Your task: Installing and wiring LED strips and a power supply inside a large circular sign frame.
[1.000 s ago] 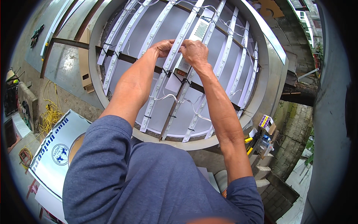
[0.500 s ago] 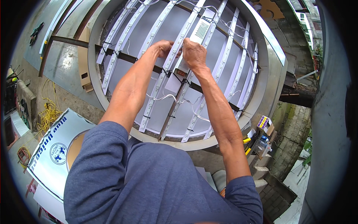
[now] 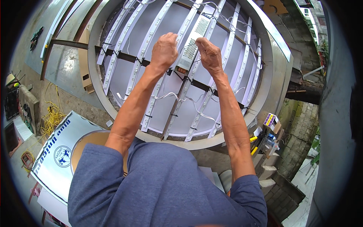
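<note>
A long metal power supply point(image 3: 192, 42) with a perforated cover lies along the middle of a round metal frame point(image 3: 99, 81). Rows of white LED strips point(image 3: 148, 41) run on both sides of it, fixed with black cable ties. My left hand point(image 3: 164, 50) is closed in a loose fist above the strips, left of the power supply. Closed in a pinch, my right hand point(image 3: 210, 56) is raised over the power supply's right edge. Whatever either set of fingers holds is hidden or too small to name. A white wire point(image 3: 170, 95) loops across the strips nearer to me.
Dark crossbars point(image 3: 126, 57) span the frame. At the lower left a printed white panel point(image 3: 53, 151) leans near a coiled yellow cord point(image 3: 53, 118). A small box point(image 3: 271, 120) and yellow-handled tools point(image 3: 255, 145) sit to the right of the frame.
My hands have moved apart, the left one up from between the strips and the right one to the right. More of the power supply's cover now shows between them.
</note>
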Motion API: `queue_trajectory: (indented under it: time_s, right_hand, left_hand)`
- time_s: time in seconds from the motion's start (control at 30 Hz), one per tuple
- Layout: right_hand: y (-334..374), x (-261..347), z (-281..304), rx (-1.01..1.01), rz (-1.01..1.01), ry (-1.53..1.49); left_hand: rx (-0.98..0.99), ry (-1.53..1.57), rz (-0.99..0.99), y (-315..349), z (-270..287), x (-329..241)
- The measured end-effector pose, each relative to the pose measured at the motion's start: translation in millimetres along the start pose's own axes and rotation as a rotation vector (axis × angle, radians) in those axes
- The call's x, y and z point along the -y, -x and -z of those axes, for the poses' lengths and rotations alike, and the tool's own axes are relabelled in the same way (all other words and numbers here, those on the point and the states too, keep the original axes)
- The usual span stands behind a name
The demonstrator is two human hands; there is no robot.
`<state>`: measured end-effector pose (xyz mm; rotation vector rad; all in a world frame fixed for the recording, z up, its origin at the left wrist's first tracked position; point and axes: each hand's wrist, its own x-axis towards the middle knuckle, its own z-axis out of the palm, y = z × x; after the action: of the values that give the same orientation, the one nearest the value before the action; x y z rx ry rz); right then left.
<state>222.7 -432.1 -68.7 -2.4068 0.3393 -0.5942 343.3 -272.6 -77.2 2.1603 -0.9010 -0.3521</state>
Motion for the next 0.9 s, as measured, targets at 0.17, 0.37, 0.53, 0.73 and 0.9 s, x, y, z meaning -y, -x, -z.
queue_trajectory:
  time_s: [0.17,0.37,0.53,0.73,0.9]
  right_hand:
    - [-4.1,3.4,11.1,0.027,0.003,-0.027]
    - [-2.0,1.9,12.9,0.002,0.021,-0.106]
    - [4.9,3.8,25.0,0.067,-0.529,-0.520]
    - [20.1,-7.4,35.4,0.083,-0.437,-0.751]
    - [22.8,0.4,36.6,0.094,-0.427,-0.816]
  left_hand:
    - [0.105,0.129,-0.177,2.4,-7.0,-10.0]
    - [0.044,-0.025,-0.340,-15.9,-16.7,-2.9]
    - [0.030,0.161,-0.248,-15.8,-14.9,-7.4]
    - [0.101,0.278,-0.087,-16.0,-12.2,-6.3]
    - [0.061,0.242,-0.168,-10.0,-8.7,2.8]
